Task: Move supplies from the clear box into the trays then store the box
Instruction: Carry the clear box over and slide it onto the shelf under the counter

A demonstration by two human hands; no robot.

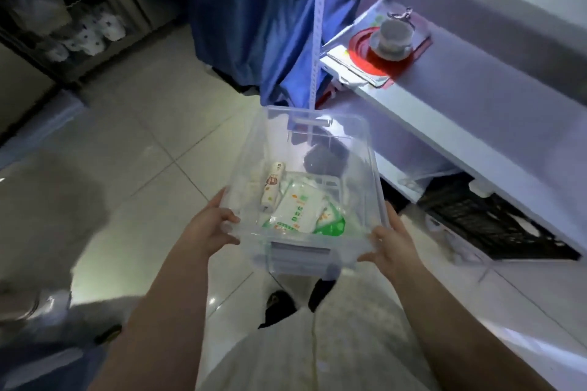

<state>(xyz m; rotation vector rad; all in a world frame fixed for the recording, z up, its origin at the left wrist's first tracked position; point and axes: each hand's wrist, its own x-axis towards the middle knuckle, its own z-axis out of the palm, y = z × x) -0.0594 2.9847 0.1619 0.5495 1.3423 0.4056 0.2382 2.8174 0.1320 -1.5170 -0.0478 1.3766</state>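
Observation:
I carry a clear plastic box in front of me above the tiled floor. My left hand grips its near left corner, fingers curled over the rim. My right hand grips the near right corner the same way. Inside the box lie a white roll with printed pictures on the left and white-and-green flat packets in the middle. A dark object shows through the box's far end; what it is I cannot tell. No trays are in view.
A white counter runs along the right, with a grey cup on a red round mat. A black crate sits under it. A blue curtain hangs ahead. Shelves with white bundles stand far left.

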